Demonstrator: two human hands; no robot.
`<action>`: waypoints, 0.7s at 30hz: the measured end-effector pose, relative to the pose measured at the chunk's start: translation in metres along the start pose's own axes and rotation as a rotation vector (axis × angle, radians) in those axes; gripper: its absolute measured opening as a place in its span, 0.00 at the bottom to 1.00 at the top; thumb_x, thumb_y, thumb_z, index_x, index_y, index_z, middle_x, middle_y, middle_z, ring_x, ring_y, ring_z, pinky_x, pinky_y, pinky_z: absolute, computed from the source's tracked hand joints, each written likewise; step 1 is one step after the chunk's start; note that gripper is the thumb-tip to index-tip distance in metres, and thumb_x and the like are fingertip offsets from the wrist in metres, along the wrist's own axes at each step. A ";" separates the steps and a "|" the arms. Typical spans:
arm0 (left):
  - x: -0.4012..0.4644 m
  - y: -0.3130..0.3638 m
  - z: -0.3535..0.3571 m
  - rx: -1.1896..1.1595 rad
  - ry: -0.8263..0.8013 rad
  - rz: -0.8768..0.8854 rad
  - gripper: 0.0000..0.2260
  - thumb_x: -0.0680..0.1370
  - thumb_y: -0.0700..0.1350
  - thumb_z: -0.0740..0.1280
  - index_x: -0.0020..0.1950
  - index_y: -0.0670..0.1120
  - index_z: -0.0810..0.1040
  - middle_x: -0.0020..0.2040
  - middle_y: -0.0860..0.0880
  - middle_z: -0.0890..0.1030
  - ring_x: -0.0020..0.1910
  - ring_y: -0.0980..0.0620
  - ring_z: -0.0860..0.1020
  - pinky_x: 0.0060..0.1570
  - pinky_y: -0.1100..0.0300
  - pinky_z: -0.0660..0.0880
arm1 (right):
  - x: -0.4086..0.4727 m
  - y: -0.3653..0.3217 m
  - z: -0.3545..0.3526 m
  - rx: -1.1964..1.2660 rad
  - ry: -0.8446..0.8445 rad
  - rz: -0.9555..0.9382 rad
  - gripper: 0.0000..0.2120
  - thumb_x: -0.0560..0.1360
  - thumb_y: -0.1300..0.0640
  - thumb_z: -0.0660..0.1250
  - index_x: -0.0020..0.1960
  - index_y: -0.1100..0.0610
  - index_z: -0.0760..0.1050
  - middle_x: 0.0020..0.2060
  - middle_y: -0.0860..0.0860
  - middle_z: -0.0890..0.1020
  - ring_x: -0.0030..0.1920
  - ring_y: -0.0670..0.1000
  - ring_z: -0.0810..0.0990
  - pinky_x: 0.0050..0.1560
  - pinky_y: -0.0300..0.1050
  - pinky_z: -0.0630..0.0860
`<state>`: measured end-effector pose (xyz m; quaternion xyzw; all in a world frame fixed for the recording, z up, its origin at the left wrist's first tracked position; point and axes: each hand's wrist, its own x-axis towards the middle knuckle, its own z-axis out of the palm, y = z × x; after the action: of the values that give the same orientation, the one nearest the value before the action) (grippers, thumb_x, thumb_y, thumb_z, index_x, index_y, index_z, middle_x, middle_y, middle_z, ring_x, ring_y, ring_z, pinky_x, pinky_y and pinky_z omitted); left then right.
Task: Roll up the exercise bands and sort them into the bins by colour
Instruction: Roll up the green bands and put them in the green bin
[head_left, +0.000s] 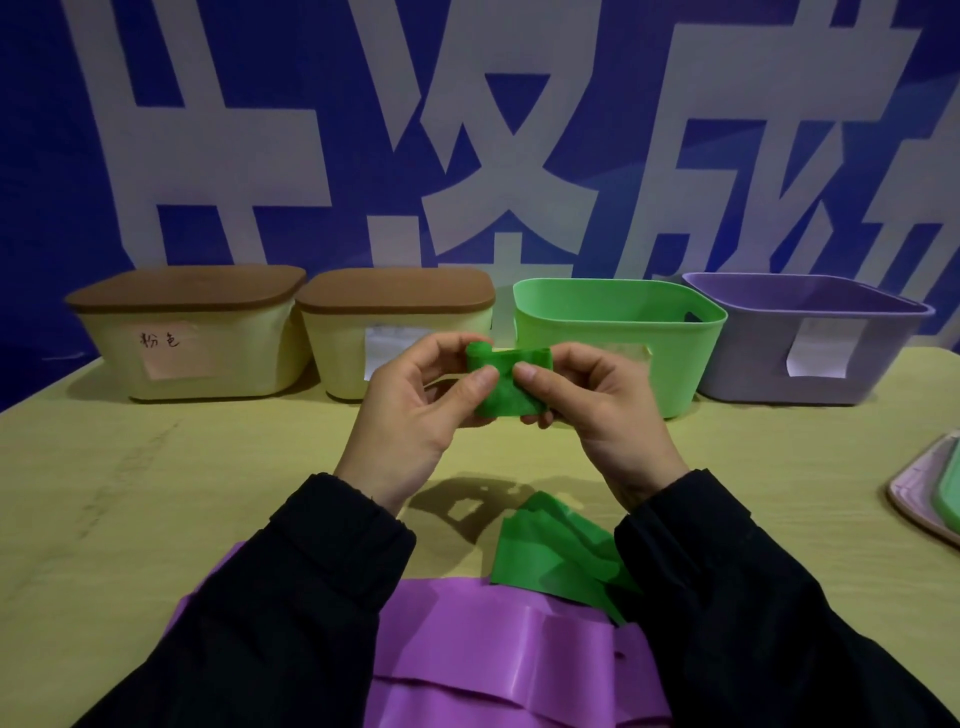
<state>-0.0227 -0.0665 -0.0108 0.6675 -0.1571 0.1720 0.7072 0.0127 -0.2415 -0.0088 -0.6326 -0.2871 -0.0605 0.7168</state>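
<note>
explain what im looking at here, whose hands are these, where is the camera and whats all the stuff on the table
There is no machine here: a person in dark sleeves works with bare hands, and the one picture comes from a camera worn on their head, looking forward and down. The left hand and right hand both pinch the rolled end of a green band, held above a yellowish table; its loose tail lies on the table between the sleeves. Nearer the person lies a purple band. Along the back stand four bins: two cream bins with brown lids, an open green bin and an open purple bin. At the right edge some trays are partly out of view.
</note>
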 end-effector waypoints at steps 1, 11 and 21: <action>0.000 -0.001 0.000 -0.005 -0.015 -0.004 0.10 0.77 0.41 0.70 0.57 0.48 0.81 0.54 0.51 0.84 0.52 0.47 0.84 0.46 0.56 0.81 | 0.000 0.000 -0.001 -0.006 -0.001 0.001 0.00 0.75 0.63 0.71 0.45 0.60 0.80 0.33 0.51 0.84 0.31 0.47 0.80 0.32 0.37 0.75; -0.002 0.002 0.005 0.065 -0.004 0.002 0.12 0.78 0.39 0.70 0.61 0.49 0.78 0.52 0.49 0.84 0.47 0.51 0.84 0.41 0.59 0.80 | 0.000 0.003 0.003 0.036 -0.004 0.030 0.03 0.75 0.67 0.71 0.46 0.62 0.80 0.34 0.53 0.85 0.32 0.50 0.82 0.32 0.37 0.76; -0.002 0.001 0.004 0.024 0.003 -0.015 0.16 0.81 0.37 0.66 0.66 0.50 0.77 0.58 0.47 0.82 0.53 0.47 0.84 0.45 0.58 0.82 | -0.001 0.001 0.003 -0.004 0.000 0.035 0.04 0.75 0.66 0.71 0.47 0.59 0.81 0.37 0.51 0.85 0.36 0.47 0.81 0.36 0.38 0.76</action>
<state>-0.0251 -0.0702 -0.0108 0.6769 -0.1488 0.1696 0.7007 0.0112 -0.2391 -0.0100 -0.6390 -0.2761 -0.0487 0.7163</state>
